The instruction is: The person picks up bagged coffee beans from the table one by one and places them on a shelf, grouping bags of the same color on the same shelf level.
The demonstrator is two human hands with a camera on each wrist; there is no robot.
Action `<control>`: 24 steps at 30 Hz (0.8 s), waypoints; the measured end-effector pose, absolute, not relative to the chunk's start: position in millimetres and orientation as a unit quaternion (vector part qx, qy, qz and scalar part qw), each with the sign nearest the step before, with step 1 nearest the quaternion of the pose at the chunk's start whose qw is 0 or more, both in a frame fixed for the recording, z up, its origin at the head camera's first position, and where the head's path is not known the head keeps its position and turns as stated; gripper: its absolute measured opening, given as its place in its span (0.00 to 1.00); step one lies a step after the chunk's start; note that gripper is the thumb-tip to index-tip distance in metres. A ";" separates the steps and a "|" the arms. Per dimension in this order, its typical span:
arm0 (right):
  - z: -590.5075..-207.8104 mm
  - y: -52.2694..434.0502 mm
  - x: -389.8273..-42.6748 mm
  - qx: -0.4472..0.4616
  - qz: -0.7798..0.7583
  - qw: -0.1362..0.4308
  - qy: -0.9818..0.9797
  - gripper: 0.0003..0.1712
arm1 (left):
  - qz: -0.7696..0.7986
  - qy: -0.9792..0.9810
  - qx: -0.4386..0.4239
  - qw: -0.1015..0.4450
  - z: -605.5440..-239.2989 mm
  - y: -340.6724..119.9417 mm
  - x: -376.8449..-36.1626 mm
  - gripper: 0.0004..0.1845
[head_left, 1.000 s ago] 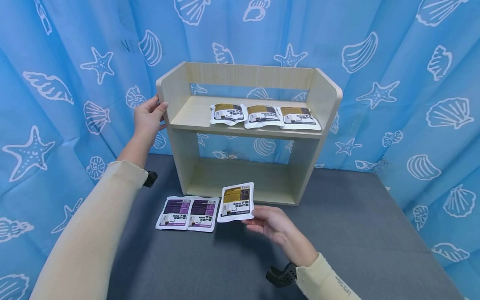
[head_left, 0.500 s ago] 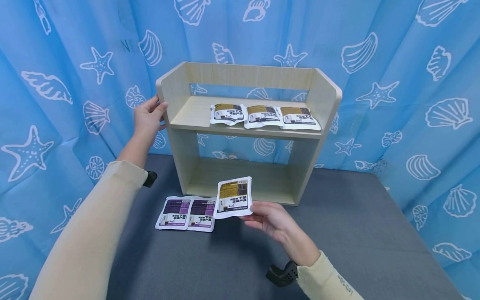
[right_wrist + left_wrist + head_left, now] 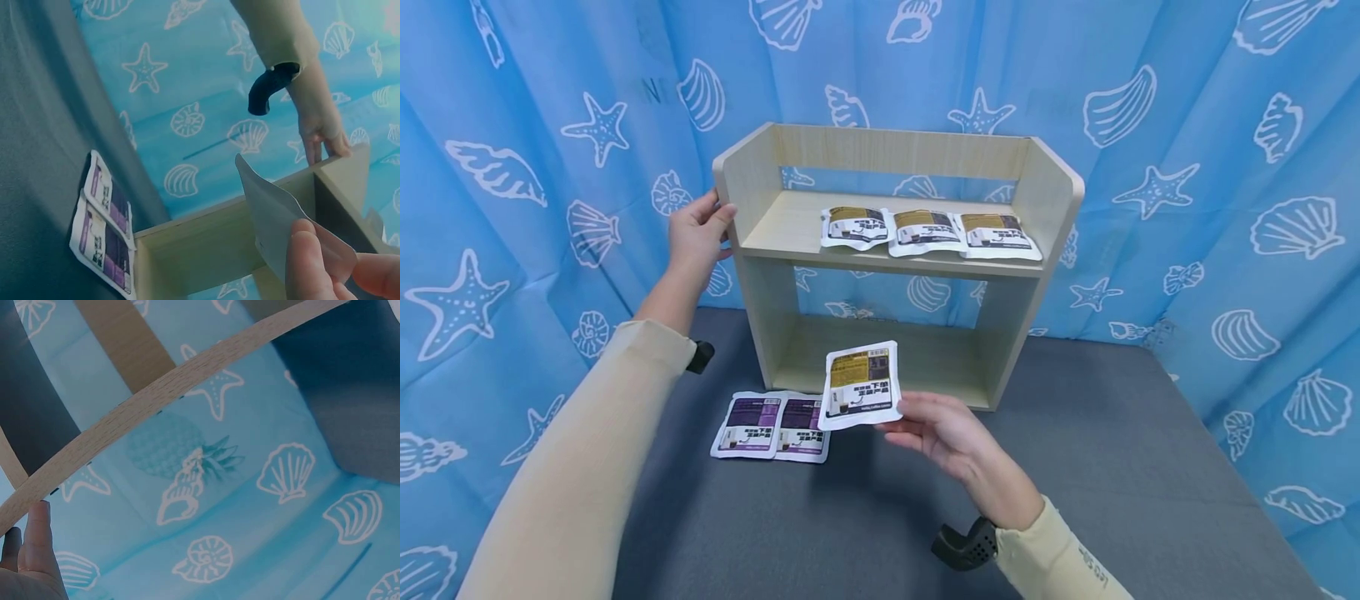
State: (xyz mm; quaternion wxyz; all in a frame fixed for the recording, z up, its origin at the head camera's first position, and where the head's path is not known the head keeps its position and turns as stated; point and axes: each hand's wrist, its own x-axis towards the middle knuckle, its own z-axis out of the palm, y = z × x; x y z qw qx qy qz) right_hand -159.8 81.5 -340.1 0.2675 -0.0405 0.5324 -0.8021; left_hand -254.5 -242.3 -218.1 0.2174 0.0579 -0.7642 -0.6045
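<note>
My right hand (image 3: 940, 433) pinches a white packet with a gold and dark label (image 3: 860, 385) by its lower right corner, thumb on top. This packet is raised in front of the shelf's lower opening, and its plain back (image 3: 275, 219) faces the right wrist camera. My left hand (image 3: 696, 237) grips the front edge of the left side panel of a pale wooden shelf (image 3: 902, 150), its fingertips (image 3: 39, 519) at the panel's edge. Two white packets with purple labels (image 3: 748, 427) lie side by side on the table, the right one partly hidden behind the held packet.
Three gold-labelled packets (image 3: 927, 232) lie in a row along the right part of the shelf's upper board. The grey table (image 3: 1112, 467) reaches to a blue curtain (image 3: 1210, 167) with white shell prints behind the shelf.
My right hand has lifted the gold-labelled packet up and slightly left, toward the shelf, so it now overlaps the right purple packet in the head view. The left hand has stayed put.
</note>
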 end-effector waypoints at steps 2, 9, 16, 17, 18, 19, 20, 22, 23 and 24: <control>-336.8 80.8 -159.1 -0.045 -0.801 0.268 0.533 0.24 | -0.604 -0.764 0.058 0.218 -217.9 -242.4 -254.4 0.27; -325.2 79.1 -157.8 -0.048 -0.806 0.270 0.525 0.24 | -0.604 -0.764 0.057 0.217 -218.4 -243.7 -254.9 0.28; -313.3 78.8 -157.6 -0.053 -0.809 0.265 0.522 0.23 | -0.605 -0.764 0.054 0.216 -218.8 -243.0 -256.1 0.28; -311.4 78.9 -157.6 -0.055 -0.809 0.263 0.523 0.23 | -0.605 -0.764 0.054 0.216 -218.9 -242.9 -256.0 0.28; -309.5 79.1 -157.5 -0.056 -0.809 0.262 0.523 0.23 | -0.607 -0.763 0.055 0.215 -218.9 -242.8 -256.0 0.27; -307.7 79.1 -157.6 -0.058 -0.809 0.261 0.524 0.23 | -0.607 -0.763 0.054 0.216 -219.0 -242.7 -255.8 0.27; -305.9 79.0 -157.8 -0.059 -0.809 0.260 0.525 0.23 | -0.607 -0.763 0.054 0.217 -219.2 -242.7 -255.7 0.27; -302.0 78.3 -158.4 -0.062 -0.808 0.257 0.526 0.24 | -0.607 -0.763 0.055 0.217 -219.5 -243.0 -255.6 0.27; -300.1 78.1 -158.7 -0.064 -0.808 0.258 0.527 0.24 | -0.607 -0.762 0.056 0.218 -219.6 -243.4 -255.7 0.27; -298.2 77.8 -159.1 -0.067 -0.807 0.258 0.528 0.24 | -0.607 -0.762 0.056 0.217 -219.7 -243.6 -256.1 0.27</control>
